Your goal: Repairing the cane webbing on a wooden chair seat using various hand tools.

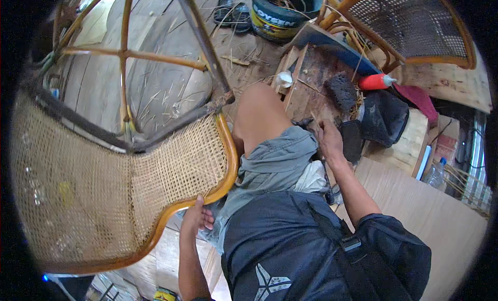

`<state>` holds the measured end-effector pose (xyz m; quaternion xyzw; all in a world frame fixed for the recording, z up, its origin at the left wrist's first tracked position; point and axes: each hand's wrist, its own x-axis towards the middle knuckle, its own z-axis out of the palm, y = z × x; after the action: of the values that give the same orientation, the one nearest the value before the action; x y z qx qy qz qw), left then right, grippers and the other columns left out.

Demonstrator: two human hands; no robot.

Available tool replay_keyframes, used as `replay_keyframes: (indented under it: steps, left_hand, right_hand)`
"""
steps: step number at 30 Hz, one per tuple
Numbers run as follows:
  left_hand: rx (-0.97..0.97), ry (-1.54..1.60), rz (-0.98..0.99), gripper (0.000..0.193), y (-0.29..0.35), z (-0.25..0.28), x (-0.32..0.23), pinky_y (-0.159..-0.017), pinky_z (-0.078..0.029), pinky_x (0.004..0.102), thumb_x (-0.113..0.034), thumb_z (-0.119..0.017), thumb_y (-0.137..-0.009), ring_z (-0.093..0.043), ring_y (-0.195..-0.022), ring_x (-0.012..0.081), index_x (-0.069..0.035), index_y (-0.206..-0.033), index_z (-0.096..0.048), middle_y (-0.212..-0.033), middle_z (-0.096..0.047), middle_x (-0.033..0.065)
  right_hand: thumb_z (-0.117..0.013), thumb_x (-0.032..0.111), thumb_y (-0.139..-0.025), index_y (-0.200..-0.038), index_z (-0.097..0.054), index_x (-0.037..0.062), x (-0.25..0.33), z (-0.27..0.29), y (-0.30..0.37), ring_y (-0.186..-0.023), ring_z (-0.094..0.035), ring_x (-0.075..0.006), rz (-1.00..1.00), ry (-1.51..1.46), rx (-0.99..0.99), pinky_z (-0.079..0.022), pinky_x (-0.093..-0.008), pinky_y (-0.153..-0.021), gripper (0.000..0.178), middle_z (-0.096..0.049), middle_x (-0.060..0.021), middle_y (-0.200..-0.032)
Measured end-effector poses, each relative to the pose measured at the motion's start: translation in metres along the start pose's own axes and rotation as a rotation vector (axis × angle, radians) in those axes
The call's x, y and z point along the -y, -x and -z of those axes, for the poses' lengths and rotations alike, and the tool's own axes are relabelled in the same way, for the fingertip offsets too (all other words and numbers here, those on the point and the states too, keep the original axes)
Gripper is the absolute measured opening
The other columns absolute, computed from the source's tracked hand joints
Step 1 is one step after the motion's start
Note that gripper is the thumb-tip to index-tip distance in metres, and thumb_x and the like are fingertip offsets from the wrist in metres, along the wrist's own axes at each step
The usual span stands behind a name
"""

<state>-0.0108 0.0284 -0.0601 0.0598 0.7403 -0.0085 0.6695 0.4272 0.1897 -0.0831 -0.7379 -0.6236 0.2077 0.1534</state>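
A rattan chair with a woven cane panel and a glossy brown curved rim lies tipped on its side at my left, against my leg. My left hand is at the lower bend of that rim, thumb on the edge and fingers curled beside it. Over a low wooden work box, my right hand has its fingers pinched together. A small dark object shows at its fingertips; its kind cannot be made out, nor whether it is held.
Beyond the work box stand a dark bucket of cane strips and black sandals. A red squeeze bottle, a black porous block and a black container are at right. Another cane chair stands far right.
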Motion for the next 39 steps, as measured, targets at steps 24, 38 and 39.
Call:
replay_keyframes:
  steps: [24, 38, 39]
  left_hand:
    - [-0.004, -0.196, 0.026, 0.072, 0.002, 0.004, -0.012, -0.036, -0.036, 0.0282, -0.066, -0.034, -0.092, -0.056, -0.039, 0.0188, -0.001, -0.073, -0.06, -0.055, -0.058, 0.0077]
    - [-0.293, -0.625, -0.169, 0.056, 0.063, 0.004, -0.041, -0.051, -0.048, 0.0371, -0.046, -0.051, -0.092, -0.059, -0.045, 0.0233, 0.005, -0.073, -0.062, -0.056, -0.059, 0.0151]
    - [-0.294, -0.597, -0.171, 0.053, 0.066, 0.004, -0.048, -0.058, -0.047, 0.0415, -0.044, -0.05, -0.092, -0.061, -0.053, 0.0299, 0.004, -0.074, -0.063, -0.06, -0.06, 0.0189]
  right_hand:
    - [-0.056, 0.018, -0.088, -0.094, -0.064, 0.0031, -0.094, 0.089, -0.217, -0.052, -0.059, -0.0162, -0.161, -0.021, -0.281, -0.047, -0.0326, -0.054, 0.019, -0.062, -0.0089, -0.069]
    - [-0.058, 0.027, -0.087, -0.104, -0.067, 0.0084, -0.118, 0.08, -0.233, -0.096, -0.062, -0.0358, 0.041, 0.091, -0.416, -0.047, -0.0436, -0.083, 0.026, -0.066, -0.0183, -0.099]
    - [-0.059, 0.027, -0.088, -0.103, -0.068, 0.0088, -0.119, 0.083, -0.235, -0.093, -0.064, -0.0354, -0.065, -0.039, -0.367, -0.048, -0.0427, -0.081, 0.025, -0.067, -0.0175, -0.096]
